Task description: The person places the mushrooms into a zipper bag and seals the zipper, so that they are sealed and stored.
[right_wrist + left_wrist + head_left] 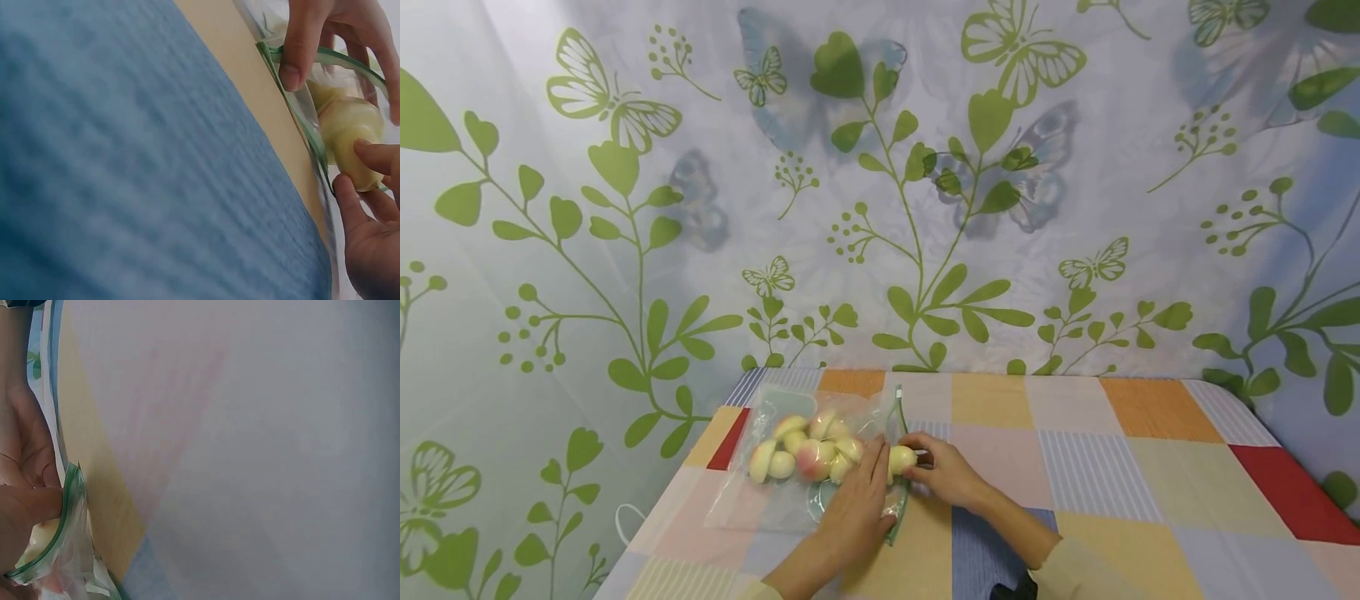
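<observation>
A clear zip bag (pixel 737 500) with a green zip edge (pixel 901 417) lies on the patchwork cloth, its mouth facing right. Inside are several mushroom-shaped pieces (pixel 815 458), cream with pinkish caps. My left hand (pixel 857 500) lies over the bag near its mouth; in the right wrist view its thumb (pixel 297 59) holds the green zip edge, which is spread apart. At that mouth, my right hand (pixel 951 475) pinches one mushroom piece (pixel 353 150) by its pale stem, cap towards the bag. The left wrist view shows only parts of the hands and bag at its left edge.
The table (pixel 1120 533) is covered by a patchwork cloth and ends at a hanging curtain (pixel 880 208) with leaves and butterflies. A white cord (pixel 621 525) loops beside the table's left edge. Something black (pixel 1015 590) shows by the right sleeve.
</observation>
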`<state>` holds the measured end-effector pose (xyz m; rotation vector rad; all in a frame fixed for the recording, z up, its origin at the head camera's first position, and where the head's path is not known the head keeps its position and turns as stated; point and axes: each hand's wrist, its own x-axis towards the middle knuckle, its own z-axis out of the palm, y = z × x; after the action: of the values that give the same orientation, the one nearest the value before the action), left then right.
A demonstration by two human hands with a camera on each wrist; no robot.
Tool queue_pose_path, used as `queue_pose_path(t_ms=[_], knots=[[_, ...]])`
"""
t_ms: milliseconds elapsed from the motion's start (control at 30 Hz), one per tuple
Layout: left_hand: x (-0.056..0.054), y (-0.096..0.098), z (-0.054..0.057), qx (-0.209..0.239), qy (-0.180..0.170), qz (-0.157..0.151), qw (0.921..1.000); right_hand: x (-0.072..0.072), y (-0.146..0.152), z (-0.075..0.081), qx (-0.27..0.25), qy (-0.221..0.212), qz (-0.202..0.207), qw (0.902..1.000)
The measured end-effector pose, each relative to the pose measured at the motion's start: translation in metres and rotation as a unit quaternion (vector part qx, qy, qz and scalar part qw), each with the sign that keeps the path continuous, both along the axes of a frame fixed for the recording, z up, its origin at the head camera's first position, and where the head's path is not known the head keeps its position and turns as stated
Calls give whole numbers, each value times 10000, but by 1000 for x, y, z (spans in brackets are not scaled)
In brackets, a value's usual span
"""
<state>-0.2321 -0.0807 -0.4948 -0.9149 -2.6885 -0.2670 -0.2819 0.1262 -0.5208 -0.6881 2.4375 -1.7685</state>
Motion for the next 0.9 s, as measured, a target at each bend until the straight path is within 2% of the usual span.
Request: queue_pose_path(t_ms=[233,433,667,900], knots=[[2,1,-1,11,-62,-14,10000,-7,-4,-6,86,10,-348,9994],[1,2,-1,-105,-10,48,9999,-12,-6,-6,121,23,-431,9990],[1,4,0,-431,134,13,9990,-15,-7,-5,408,112,-564,9975],[3,2,1,-598,192,-35,9980,-20,-15,-2,600,369,-597,9957]])
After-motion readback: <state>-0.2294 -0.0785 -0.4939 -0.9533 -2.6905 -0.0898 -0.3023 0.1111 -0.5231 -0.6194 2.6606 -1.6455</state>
